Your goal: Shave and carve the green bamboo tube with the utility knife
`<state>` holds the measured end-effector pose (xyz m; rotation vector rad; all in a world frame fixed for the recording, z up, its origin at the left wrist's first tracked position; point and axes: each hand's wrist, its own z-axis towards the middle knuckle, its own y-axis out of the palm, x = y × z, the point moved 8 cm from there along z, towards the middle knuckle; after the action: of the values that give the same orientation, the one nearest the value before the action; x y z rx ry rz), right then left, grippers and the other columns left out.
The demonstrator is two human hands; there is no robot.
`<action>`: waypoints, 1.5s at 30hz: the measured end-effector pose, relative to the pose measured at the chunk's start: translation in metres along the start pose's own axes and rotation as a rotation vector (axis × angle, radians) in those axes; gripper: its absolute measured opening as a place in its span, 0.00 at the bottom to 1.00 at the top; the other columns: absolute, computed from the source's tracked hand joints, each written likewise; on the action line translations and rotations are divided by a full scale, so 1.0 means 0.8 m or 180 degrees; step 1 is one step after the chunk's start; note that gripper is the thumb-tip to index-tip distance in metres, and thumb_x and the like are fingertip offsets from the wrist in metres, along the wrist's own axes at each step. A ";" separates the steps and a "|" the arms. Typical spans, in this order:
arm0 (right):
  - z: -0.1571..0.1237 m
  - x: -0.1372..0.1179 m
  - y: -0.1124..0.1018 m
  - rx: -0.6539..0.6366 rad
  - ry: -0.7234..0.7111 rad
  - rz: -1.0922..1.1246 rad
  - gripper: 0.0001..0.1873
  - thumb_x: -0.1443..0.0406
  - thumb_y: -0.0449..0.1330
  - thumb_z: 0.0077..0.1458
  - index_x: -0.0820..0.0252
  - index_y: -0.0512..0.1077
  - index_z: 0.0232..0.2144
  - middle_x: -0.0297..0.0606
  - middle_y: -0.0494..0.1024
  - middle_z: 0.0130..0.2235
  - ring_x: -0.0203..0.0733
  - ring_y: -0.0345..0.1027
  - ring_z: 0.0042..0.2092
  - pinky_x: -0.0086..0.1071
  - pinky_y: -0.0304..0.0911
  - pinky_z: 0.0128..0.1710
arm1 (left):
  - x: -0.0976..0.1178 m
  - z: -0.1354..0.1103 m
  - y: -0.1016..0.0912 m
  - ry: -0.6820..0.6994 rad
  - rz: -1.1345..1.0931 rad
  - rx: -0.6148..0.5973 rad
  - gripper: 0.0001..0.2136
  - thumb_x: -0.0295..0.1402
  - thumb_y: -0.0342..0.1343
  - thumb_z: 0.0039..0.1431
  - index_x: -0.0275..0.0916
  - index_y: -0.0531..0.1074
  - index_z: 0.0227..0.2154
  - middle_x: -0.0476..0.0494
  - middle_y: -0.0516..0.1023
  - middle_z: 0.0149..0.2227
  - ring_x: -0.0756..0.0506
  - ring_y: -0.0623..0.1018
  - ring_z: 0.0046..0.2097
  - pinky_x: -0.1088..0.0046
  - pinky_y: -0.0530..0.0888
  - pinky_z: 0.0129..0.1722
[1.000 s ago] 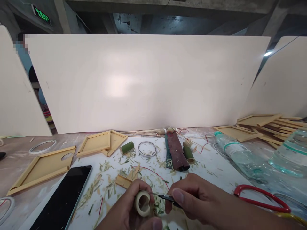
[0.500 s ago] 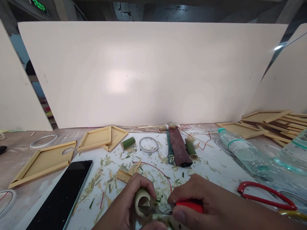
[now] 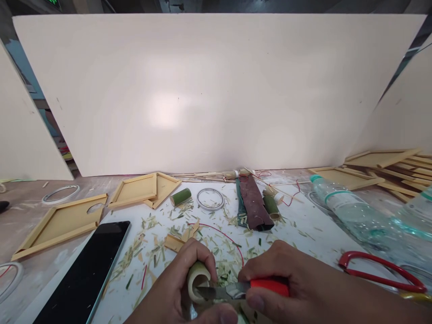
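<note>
My left hand point(image 3: 180, 279) is wrapped round a short bamboo tube point(image 3: 195, 280), its open end facing right and towards me. In my right hand point(image 3: 276, 274) is a knife point(image 3: 232, 291), gripped by its red handle. The blade points left, and its tip lies inside the mouth of the tube at the cut rim. Below the blade, my left thumb is near the tube's lower edge. Bamboo shavings point(image 3: 224, 270) are scattered under and around both hands on a white sheet point(image 3: 297, 240).
A phone point(image 3: 84, 270) lies on the left, near wooden frames point(image 3: 60, 225). Further back are a green bamboo piece point(image 3: 181, 197), a tape ring point(image 3: 210, 199) and a brown strip point(image 3: 254, 202). Plastic bottles point(image 3: 351, 204) and red-handled scissors point(image 3: 381, 270) lie right. A white board point(image 3: 216, 94) stands behind.
The knife blade has shifted slightly and now shows more clearly at the tube's mouth. Both hands keep their grips. The camera view has tipped down a little.
</note>
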<state>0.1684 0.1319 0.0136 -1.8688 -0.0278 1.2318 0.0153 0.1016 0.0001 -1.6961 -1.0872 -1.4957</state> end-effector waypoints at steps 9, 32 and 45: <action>0.000 0.006 0.002 0.0086 0.0102 -0.0021 0.24 0.46 0.59 0.69 0.55 0.67 0.27 0.24 0.60 0.24 0.33 0.53 0.27 0.29 0.48 0.25 | -0.005 0.001 0.004 0.0023 -0.0235 -0.0052 0.23 0.56 0.65 0.61 0.45 0.61 0.39 0.60 0.56 0.27 0.52 0.53 0.28 0.71 0.49 0.27; -0.008 0.009 0.003 0.0514 0.0508 -0.0441 0.23 0.46 0.60 0.68 0.54 0.70 0.29 0.30 0.75 0.28 0.38 0.65 0.30 0.31 0.54 0.30 | -0.020 0.009 -0.002 -0.0112 -0.0479 -0.0206 0.25 0.56 0.64 0.62 0.45 0.60 0.43 0.57 0.62 0.29 0.52 0.58 0.30 0.72 0.52 0.29; -0.013 0.004 -0.006 0.0418 0.0590 0.1252 0.34 0.35 0.45 0.69 0.54 0.75 0.36 0.25 0.59 0.23 0.37 0.52 0.24 0.30 0.50 0.23 | -0.015 0.009 -0.002 0.0064 -0.0651 -0.0079 0.26 0.52 0.72 0.55 0.45 0.62 0.41 0.57 0.59 0.31 0.51 0.56 0.32 0.71 0.53 0.32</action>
<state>0.1799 0.1297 0.0154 -1.9193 0.5315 1.2757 0.0172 0.1066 -0.0130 -1.6224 -1.2677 -1.6540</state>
